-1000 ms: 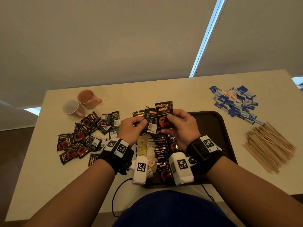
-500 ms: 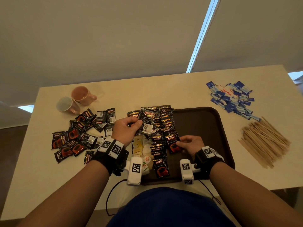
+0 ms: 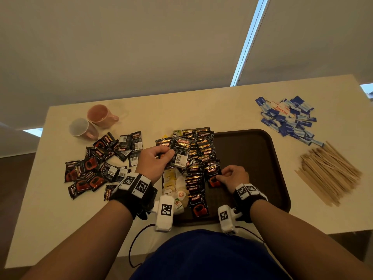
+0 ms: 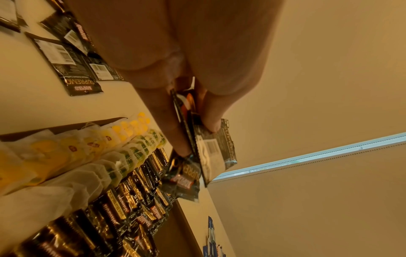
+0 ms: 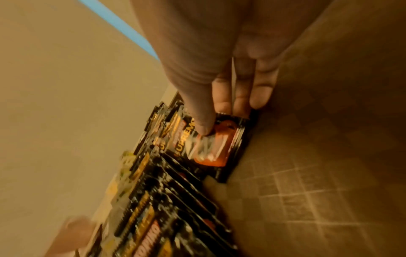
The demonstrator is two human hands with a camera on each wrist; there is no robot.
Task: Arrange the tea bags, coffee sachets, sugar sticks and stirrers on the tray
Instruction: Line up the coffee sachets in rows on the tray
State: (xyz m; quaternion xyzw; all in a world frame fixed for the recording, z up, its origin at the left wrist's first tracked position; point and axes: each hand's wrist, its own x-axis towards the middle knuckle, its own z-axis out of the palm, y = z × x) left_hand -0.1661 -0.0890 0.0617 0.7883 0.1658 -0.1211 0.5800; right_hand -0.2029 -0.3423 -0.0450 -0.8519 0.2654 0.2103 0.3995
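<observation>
The right hand (image 3: 232, 177) pinches a coffee sachet (image 3: 213, 175) flat on the tray (image 3: 252, 158), starting a second column just at 3 o'clock of the sachet row (image 3: 198, 172). At 10 o'clock, the left hand (image 3: 153, 162) grips spare sachets (image 3: 179, 152), long axes pointing away, nearest for feeding.

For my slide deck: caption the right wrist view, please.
Right hand pinches a coffee sachet onto the tray.
</observation>
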